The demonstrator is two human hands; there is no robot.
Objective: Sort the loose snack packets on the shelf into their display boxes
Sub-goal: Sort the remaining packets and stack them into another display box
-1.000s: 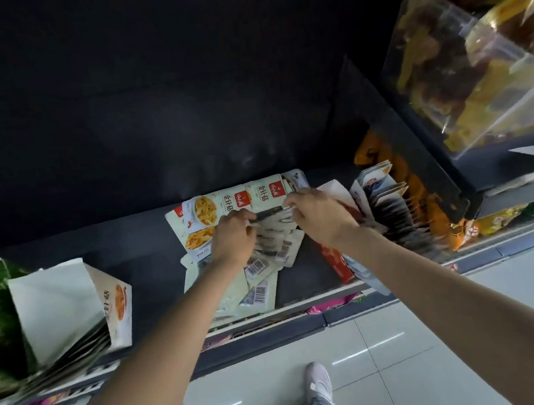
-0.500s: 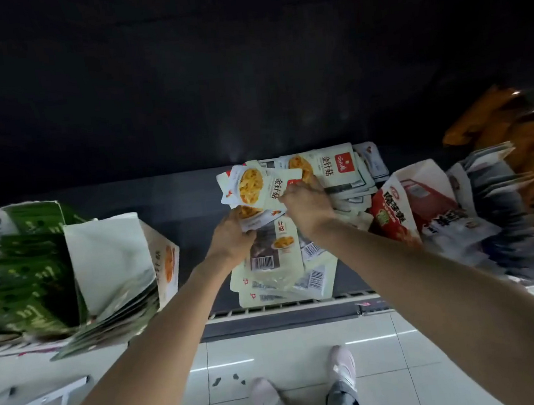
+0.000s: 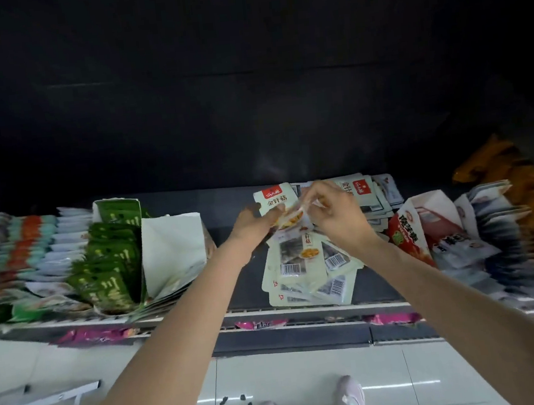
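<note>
Packets held a moment ago low over the loose pile are now raised above it. Left hand grips a white packet by its lower edge, thumb curled over; right hand pinches its blurred right side. Red logo, dark characters, yellow food picture.
</note>
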